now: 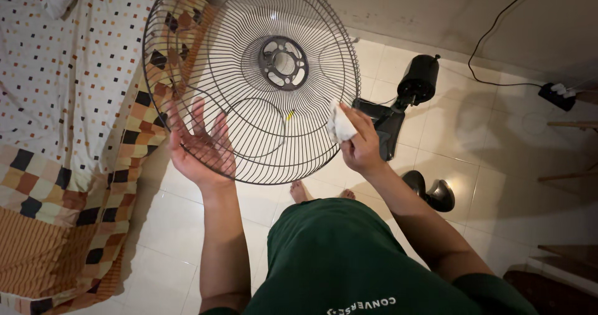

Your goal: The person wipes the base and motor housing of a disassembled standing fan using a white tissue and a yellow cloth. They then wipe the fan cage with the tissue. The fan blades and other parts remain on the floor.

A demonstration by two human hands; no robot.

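— White crumpled cloth (339, 125), is that what the right hand (361, 145) has?

— Yes, its fingers are closed around the cloth, pressing it to the right edge of the round dark wire fan guard (252, 78).

— And the left hand (199, 150)?

— Spread flat with fingers apart, palm against the guard's lower left part, propping it from behind the wires. So the hands are well apart, one at each side of the guard, which is held up tilted above the floor.

— What lies around them?

— Two bare feet (321, 192) stand on the pale tiled floor (174, 228) just below the guard. To the right, near the cloth hand, a black fan motor with its stand (405, 100) lies on the tiles, and a small black cap-like part (430, 192) sits nearer.

— Further out?

— On the left, a bed with a chequered and dotted cover (68, 122). Far right, a black cable (498, 35) runs along the wall to a power strip (557, 95).
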